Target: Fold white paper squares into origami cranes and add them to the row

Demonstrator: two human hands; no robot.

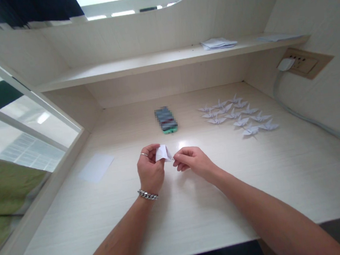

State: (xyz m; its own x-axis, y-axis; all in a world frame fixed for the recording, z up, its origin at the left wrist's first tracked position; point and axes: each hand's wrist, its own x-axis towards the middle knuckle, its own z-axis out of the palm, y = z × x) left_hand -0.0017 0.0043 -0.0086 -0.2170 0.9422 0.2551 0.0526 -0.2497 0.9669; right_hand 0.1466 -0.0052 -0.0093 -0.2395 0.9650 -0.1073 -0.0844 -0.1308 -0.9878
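Note:
Over the middle of the desk, my left hand pinches a small piece of folded origami paper between thumb and fingers. The paper is white, with a broad flap on its left and a narrow point on its right. My right hand has its thumb and index finger closed at that point, with the other fingers curled below. The fingertips partly hide the tip. To the right, several finished white paper cranes stand grouped on the desk.
A flat white paper sheet lies at the left of the desk. Behind my hands is a blurred phone-like object with a green edge. Folded papers rest on the shelf. A cable runs from the wall socket.

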